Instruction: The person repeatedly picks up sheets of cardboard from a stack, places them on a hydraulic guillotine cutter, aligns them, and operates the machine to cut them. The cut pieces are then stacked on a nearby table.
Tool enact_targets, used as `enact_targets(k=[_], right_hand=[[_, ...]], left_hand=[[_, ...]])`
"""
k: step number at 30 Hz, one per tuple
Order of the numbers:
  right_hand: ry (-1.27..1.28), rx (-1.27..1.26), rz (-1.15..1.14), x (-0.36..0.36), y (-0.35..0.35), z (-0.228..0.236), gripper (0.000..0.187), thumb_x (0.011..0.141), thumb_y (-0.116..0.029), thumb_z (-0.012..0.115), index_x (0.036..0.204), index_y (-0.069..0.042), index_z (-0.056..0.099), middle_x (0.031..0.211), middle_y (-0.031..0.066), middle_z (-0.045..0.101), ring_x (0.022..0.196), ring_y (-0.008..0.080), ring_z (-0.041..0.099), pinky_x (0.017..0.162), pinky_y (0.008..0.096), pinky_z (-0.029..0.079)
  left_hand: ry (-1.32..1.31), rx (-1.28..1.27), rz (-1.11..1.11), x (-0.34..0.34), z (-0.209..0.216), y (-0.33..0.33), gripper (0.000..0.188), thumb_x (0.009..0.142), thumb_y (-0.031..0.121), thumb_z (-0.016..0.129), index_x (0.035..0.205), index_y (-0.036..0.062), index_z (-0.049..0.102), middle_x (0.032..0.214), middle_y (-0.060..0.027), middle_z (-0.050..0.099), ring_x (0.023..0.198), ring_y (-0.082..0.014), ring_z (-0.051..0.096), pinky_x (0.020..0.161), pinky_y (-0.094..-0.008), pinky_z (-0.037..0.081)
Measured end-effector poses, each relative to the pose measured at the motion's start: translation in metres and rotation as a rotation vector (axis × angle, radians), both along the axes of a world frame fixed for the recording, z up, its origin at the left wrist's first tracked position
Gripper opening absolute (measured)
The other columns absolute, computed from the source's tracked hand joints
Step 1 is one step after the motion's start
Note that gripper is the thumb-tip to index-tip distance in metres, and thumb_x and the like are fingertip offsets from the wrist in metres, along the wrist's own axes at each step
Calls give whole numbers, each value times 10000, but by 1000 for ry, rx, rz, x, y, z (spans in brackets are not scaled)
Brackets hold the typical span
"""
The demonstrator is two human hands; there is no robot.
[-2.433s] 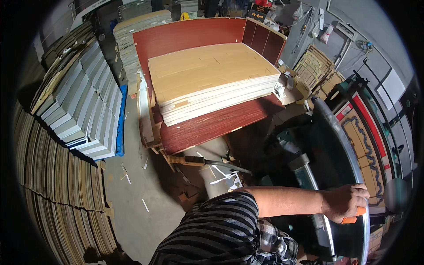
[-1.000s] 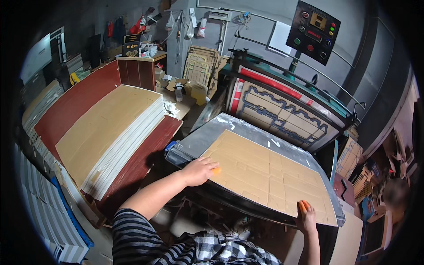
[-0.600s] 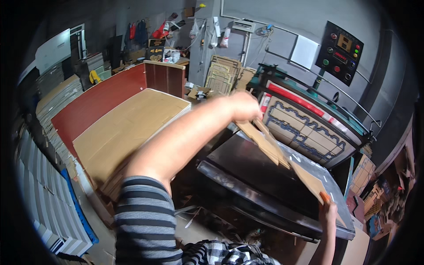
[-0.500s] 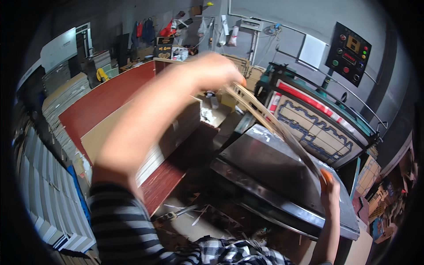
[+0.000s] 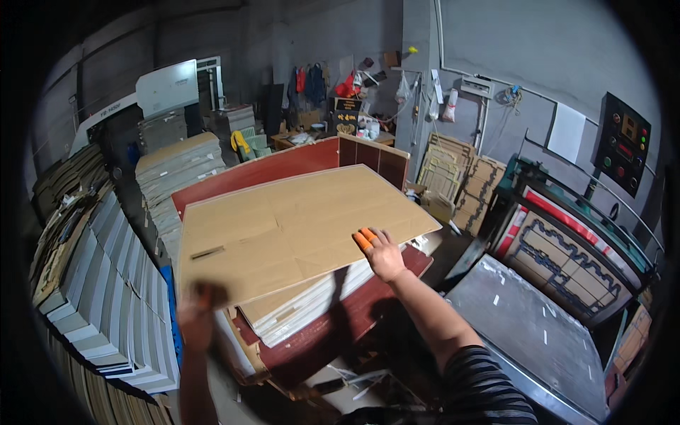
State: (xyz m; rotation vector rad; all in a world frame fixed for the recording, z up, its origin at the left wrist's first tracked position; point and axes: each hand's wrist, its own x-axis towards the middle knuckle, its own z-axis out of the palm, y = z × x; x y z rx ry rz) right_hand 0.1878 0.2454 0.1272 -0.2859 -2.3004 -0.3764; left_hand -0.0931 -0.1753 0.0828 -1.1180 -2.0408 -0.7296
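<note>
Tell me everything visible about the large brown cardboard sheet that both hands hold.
The large brown cardboard sheet is flat, plain and roughly rectangular, with faint crease lines and a small slot near its left edge. It lies almost level, just above the stack of similar sheets on a red-brown board. The left hand, blurred, grips its near-left corner; the right hand, with orange fingertips, holds its near edge.

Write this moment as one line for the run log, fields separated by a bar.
left hand: grips cardboard sheet near corner | right hand: holds sheet edge | sheet: flat above cardboard stack | press bed: bare
</note>
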Motion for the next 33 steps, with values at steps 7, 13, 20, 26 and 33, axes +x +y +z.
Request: enact_targets(k=[7, 13, 20, 26, 33], right_hand=[[-229, -546, -638, -10, 38, -106, 628, 845, -245, 575, 1431, -156, 366, 1463, 177, 364, 1333, 319, 374, 1070, 510, 286], [-21, -1238, -188, 8, -38, -126, 870, 758, -104, 682, 1476, 8, 204, 1456, 278, 318, 1317, 384, 395, 1064, 376, 380], [76, -1731, 358, -51, 7, -75, 864, 726, -60, 711, 1459, 38, 263, 1475, 193, 368, 1392, 286, 313, 1115, 333, 286], [37, -1282, -135, -38, 25, -106, 704, 766, -171, 692, 1375, 44, 414, 1295, 228, 550, 1223, 318, 524, 1034, 340, 420], [104, -1221, 329, 143, -127, -86, 353, 858, -120, 689, 1176, 7, 601, 1127, 186, 632, 1032, 295, 622, 864, 357, 508]], left_hand=[[-147, -220, 46, 74, -52, 144, 516, 720, 70, 629, 1234, 78, 591, 1327, -125, 542, 1293, -413, 408, 1120, -525, 242], [-182, -185, 198, 81, -92, 145, 383, 803, 84, 563, 1176, 19, 621, 1270, -160, 591, 1253, -450, 441, 1094, -532, 284], [-221, -233, 230, 89, -81, 165, 442, 799, 130, 631, 1230, 37, 595, 1324, -132, 549, 1278, -423, 421, 1095, -512, 292], [-399, -146, -182, 69, -50, 139, 612, 748, 299, 734, 1282, 61, 556, 1390, -118, 483, 1345, -393, 329, 1123, -544, 191], [-317, -520, 35, 86, -69, 177, 763, 794, 489, 663, 1414, 115, 423, 1469, -85, 397, 1351, -371, 329, 1142, -534, 165]])
